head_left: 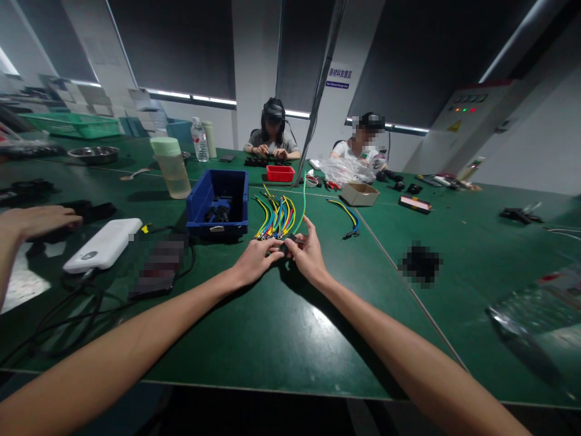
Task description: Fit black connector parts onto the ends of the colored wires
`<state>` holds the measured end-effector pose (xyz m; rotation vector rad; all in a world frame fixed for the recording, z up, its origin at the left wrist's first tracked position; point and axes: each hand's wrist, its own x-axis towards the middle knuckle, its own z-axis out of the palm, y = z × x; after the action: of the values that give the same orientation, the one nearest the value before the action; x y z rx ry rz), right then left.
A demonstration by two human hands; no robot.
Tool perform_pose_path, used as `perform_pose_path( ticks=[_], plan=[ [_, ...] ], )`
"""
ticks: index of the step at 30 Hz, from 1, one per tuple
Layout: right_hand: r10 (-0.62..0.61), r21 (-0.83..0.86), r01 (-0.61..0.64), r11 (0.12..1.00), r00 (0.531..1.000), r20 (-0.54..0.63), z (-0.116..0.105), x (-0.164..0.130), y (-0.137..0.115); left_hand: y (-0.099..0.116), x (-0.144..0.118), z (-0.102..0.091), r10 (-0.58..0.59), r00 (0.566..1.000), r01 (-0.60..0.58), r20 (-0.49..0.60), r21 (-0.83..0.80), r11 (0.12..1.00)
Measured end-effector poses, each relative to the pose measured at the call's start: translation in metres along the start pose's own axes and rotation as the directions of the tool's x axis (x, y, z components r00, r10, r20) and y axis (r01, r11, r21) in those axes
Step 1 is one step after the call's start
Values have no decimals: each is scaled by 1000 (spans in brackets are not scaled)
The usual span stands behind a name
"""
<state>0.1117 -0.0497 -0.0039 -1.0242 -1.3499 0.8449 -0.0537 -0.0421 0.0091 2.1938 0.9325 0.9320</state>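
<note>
Here the green table carries everything, and near its middle both hands meet over a small black part that lies at the near ends of a bundle of wires. The wires are yellow, green, blue and red, fanned side by side, with dark terminals at the ends nearest the hands. The left hand is closed in a narrow pinch on the black part; the right hand grips it from the other side, forefinger lifted. Just left of the wires stands a blue bin of black pieces, and further left lies a white power bank with dark cables. Another person's hand rests at the left edge. The black part is mostly hidden by fingers; its shape cannot be told.
</note>
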Motion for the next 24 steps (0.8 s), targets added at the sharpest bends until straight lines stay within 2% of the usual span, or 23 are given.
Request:
perform_pose_path(
  ticks=[3,5,9,13,19,24],
  plan=[
    [3,-22,-4,1000,999,-46,-2,1,-1,-3,0,-3,44,999,-38,-21,221,975],
    [2,-47,-5,999,998,-69,-5,1,-2,-5,0,-5,65,997,-50,-39,302,952],
    [-27,-126,15,992,995,-94,-10,3,-5,-10,-1,-5,97,992,-60,-78,379,923],
    [-61,-240,30,970,990,-124,-19,4,-7,-13,-1,-5,161,985,-117,-66,428,896],
    [-113,-442,10,897,972,-206,-38,0,-13,-16,-1,-12,173,983,-121,-62,489,864],
    [-126,-546,-40,837,956,-264,-51,-9,-17,-23,-2,-13,174,983,-112,-56,570,814]
  ],
)
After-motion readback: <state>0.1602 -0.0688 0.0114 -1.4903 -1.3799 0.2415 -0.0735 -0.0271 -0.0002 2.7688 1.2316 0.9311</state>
